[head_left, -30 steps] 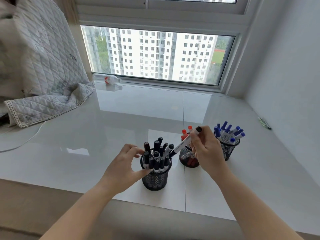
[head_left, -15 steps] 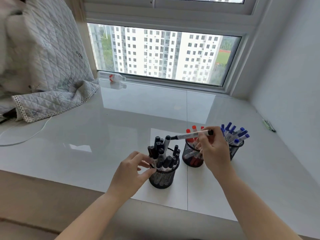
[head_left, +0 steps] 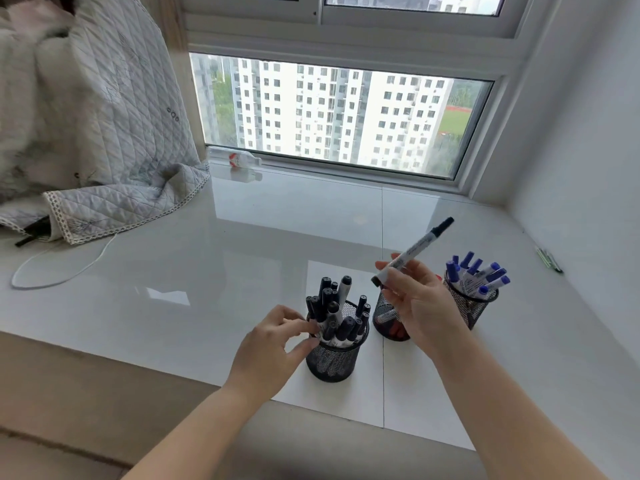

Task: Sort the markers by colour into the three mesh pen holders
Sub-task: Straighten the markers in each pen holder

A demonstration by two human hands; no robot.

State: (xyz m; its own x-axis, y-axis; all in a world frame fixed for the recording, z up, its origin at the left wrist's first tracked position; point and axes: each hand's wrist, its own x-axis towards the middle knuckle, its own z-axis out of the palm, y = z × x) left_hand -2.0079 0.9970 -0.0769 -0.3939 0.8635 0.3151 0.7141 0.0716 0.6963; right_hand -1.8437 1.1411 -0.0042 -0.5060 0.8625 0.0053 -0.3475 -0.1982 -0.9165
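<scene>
Left hand (head_left: 273, 344) pinches the rim of the black-marker holder (head_left: 334, 356) at its nine o'clock, steadying a packed, leaning bundle that could tip if that pinch slips. Right hand (head_left: 417, 306) grips a black-capped marker (head_left: 414, 251) raised toward one o'clock, above the middle holder (head_left: 388, 315). Dropped here, it lands among the wrong colour, and the blue-marker holder (head_left: 472, 304) sits near enough to bump.

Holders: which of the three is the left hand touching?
The black-marker holder, leftmost and nearest the camera; the left hand rests at its rim. The other two stand untouched.
</scene>
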